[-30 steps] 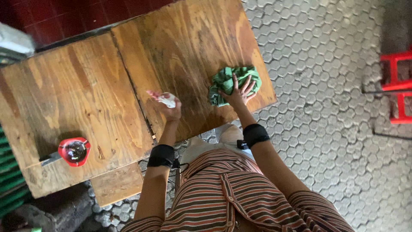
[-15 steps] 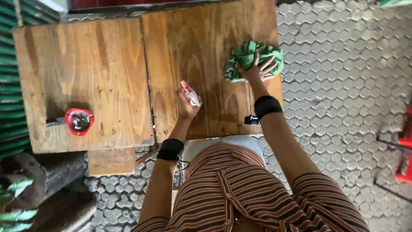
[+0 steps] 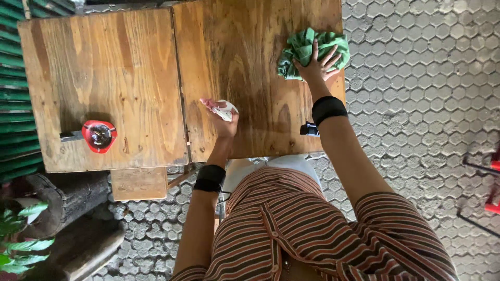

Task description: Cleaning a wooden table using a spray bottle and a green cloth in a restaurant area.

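The right hand [image 3: 312, 65] lies flat, fingers spread, on a green cloth [image 3: 307, 49] at the table's [image 3: 130, 62] upper right edge; one wide push could drop it. The left hand [image 3: 225, 122] grips a small spray bottle [image 3: 221, 109] mid-frame, which might wet the red ashtray [image 3: 98, 135]

A red ashtray [image 3: 98, 135] sits on the left wooden tabletop [image 3: 99, 67]; green shutters [image 3: 15, 104], a leafy plant [image 3: 21, 234] and hexagonal paving [image 3: 416, 104] surround it.
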